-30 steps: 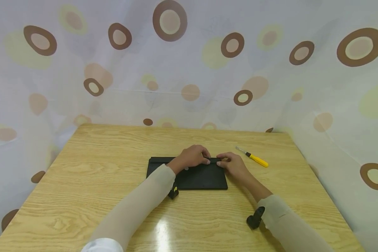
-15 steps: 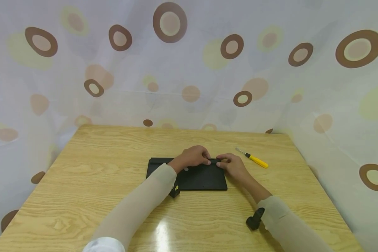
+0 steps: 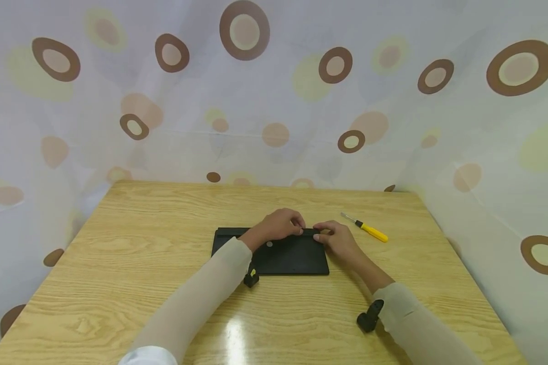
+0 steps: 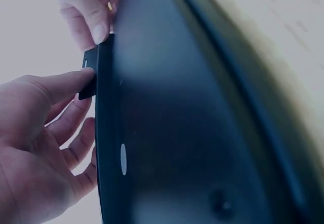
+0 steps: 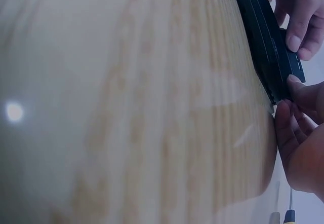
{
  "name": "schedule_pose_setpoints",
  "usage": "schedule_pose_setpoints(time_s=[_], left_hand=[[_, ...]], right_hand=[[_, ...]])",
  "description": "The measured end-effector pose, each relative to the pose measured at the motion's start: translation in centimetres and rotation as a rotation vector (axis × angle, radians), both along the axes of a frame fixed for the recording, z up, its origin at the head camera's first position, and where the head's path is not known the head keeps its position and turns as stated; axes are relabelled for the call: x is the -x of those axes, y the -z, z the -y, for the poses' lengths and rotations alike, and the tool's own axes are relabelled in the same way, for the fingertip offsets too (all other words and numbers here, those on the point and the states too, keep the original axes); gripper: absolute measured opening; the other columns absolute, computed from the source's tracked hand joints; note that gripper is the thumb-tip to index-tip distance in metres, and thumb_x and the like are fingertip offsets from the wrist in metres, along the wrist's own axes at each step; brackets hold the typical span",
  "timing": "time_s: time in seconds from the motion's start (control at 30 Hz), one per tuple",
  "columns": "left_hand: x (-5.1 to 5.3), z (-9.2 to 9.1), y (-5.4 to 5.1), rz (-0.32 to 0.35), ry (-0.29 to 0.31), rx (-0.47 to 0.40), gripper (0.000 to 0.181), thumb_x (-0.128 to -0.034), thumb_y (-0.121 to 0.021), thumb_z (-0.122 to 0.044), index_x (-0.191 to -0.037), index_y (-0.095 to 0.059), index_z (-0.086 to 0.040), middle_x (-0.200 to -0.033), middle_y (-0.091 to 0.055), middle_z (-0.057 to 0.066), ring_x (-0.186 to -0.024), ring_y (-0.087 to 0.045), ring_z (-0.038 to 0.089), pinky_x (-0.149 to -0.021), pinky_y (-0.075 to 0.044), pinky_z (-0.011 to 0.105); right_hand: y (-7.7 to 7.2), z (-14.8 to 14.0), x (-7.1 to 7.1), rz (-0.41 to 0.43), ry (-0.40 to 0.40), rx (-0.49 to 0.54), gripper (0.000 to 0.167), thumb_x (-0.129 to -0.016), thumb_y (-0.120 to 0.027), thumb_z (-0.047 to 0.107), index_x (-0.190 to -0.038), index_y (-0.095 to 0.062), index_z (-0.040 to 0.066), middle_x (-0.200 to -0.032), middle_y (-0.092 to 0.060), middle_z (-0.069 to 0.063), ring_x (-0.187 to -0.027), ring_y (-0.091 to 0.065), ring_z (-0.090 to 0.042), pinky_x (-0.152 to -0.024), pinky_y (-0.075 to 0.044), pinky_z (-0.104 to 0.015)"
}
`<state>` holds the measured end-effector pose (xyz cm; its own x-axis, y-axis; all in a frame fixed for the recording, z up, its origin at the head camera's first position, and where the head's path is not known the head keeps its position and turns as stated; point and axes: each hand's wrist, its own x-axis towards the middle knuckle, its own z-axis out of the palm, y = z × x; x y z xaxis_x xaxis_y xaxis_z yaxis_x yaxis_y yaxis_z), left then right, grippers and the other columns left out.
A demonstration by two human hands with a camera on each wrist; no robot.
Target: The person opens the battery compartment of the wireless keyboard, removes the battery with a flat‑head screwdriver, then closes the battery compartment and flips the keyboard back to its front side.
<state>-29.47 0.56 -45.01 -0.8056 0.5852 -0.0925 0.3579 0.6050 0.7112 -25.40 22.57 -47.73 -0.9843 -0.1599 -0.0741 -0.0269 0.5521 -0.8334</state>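
Note:
A flat black rectangular device [image 3: 297,258] lies on the table; its kind cannot be told for sure. A pale round spot marks its upper face. At its far edge my left hand [image 3: 280,224] pinches a small flat black piece [image 4: 87,86] between thumb and fingers, seen best in the left wrist view. That piece sticks out past the device's edge; how it joins there is hidden. My right hand [image 3: 341,242] grips the device's far right corner, thumb on the upper side and fingers behind. In the right wrist view both hands are close together along this edge.
A screwdriver [image 3: 371,230] with a yellow handle lies on the wooden table [image 3: 132,268] to the right, beyond the right hand. A patterned cloth [image 3: 274,101] hangs behind and at both sides of the table. Each wrist carries a small black camera [image 3: 370,317].
My left thumb has shifted slightly toward the far edge of the device. The right hand, the device and the screwdriver stay where they were.

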Motion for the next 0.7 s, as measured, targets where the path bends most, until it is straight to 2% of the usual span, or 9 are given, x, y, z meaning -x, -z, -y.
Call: schedule_pose_setpoints(time_s=[0.17,0.33,0.6,0.7], left_hand=[[0.8,0.7,0.0,-0.008,0.016,-0.066,0.015,-0.1015,-0.062,-0.021,-0.112,-0.071,-0.016,-0.105,-0.07,0.0,-0.091,-0.063,0.015,-0.08,-0.051,0.032],[2.0,2.7,-0.4,-0.016,0.001,-0.085,0.019,-0.1019,-0.061,-0.018,-0.116,-0.072,-0.012,-0.113,-0.07,0.005,-0.101,-0.064,0.019,-0.089,-0.052,0.037],[3.5,7.1,-0.8,0.049,-0.093,-0.101,0.021,-0.1015,-0.06,-0.013,-0.117,-0.072,-0.006,-0.121,-0.068,0.011,-0.104,-0.06,0.023,-0.088,-0.05,0.037],[4.1,8.5,-0.6,0.037,-0.119,-0.067,0.022,-0.1017,-0.059,-0.013,-0.117,-0.072,-0.005,-0.121,-0.068,0.011,-0.106,-0.06,0.025,-0.09,-0.05,0.038]], right_hand=[[-0.1,-0.1,0.0,0.018,0.003,0.002,0.035,-0.097,-0.068,0.013,-0.13,-0.066,0.002,-0.124,-0.06,-0.019,-0.066,-0.057,-0.016,-0.061,-0.049,-0.03],[-0.1,0.0,-0.1,0.033,0.005,0.018,0.033,-0.097,-0.068,0.013,-0.129,-0.067,0.005,-0.123,-0.06,-0.017,-0.065,-0.055,-0.016,-0.061,-0.048,-0.03],[-0.1,0.0,-0.3,0.043,-0.001,0.03,0.033,-0.098,-0.067,0.011,-0.13,-0.066,0.006,-0.123,-0.06,-0.017,-0.066,-0.055,-0.019,-0.062,-0.051,-0.033],[-0.1,0.0,-0.3,0.046,0.003,0.037,0.033,-0.097,-0.067,0.011,-0.13,-0.066,0.006,-0.123,-0.06,-0.017,-0.065,-0.054,-0.019,-0.062,-0.051,-0.033]])
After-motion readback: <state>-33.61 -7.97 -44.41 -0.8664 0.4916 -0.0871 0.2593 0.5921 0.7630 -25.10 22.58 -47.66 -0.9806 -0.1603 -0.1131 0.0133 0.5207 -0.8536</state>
